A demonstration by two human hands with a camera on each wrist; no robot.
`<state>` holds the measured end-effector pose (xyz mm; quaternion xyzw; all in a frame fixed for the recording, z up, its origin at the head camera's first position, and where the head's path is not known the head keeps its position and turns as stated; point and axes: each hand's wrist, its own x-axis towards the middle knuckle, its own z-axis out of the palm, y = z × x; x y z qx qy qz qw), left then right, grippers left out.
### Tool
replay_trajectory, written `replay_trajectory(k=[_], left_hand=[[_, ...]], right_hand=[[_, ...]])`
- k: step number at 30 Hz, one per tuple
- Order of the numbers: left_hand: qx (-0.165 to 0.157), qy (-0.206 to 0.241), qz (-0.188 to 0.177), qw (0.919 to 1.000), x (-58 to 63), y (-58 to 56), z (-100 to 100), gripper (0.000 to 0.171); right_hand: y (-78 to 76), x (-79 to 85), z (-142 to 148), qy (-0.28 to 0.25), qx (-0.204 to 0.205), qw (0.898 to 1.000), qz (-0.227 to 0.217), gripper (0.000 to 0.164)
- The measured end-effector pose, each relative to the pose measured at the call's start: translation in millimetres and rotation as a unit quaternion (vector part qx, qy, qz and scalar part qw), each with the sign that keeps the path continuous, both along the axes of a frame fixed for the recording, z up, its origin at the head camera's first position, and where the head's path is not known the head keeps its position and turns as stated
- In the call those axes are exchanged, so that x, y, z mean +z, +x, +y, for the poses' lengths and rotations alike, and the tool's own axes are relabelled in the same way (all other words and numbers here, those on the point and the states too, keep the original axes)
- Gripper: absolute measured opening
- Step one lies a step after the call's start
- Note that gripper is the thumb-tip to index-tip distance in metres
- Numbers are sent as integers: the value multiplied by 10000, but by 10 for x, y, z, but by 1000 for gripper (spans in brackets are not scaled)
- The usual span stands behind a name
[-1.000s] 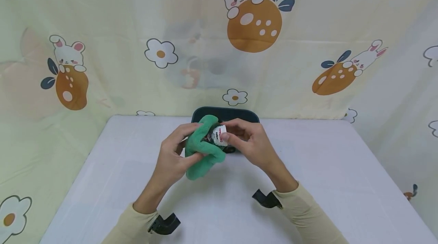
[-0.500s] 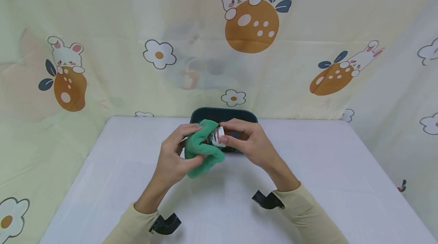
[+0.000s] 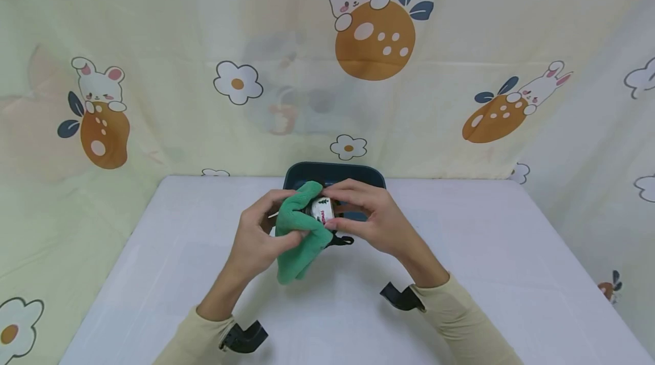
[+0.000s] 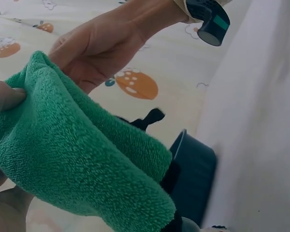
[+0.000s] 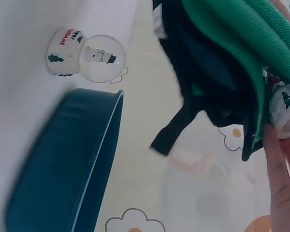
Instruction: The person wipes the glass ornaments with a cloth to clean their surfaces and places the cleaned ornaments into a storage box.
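Green cloth filled the curled left hand as the right hand, nearer the exposed end, pinched a white ornament between them above the tabletop; its long axis apparently ran crosswise, the wrapped end hidden.

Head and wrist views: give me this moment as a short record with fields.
Left hand: holds green terry cloth with dark lining
Right hand: holds white-based, printed snow globe
Held globe: upper part mostly covered by the cloth
Container: dark teal rounded tub beyond the hands
Beside tub: second snow globe, clear round dome, white printed base
Surface: white-covered table
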<state>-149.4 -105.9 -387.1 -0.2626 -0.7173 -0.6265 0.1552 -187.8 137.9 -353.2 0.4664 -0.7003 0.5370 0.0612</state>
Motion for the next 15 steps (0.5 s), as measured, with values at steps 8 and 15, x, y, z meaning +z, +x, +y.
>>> replay_trajectory(k=[8, 15], left_hand=[[-130, 2, -708, 9974, 21, 1, -26, 54], [-147, -211, -1041, 9942, 56, -14, -37, 54]], right_hand=[[-42, -13, 27, 194, -18, 9956, 919, 51], [-92, -28, 41, 221, 128, 9863, 1629, 49]])
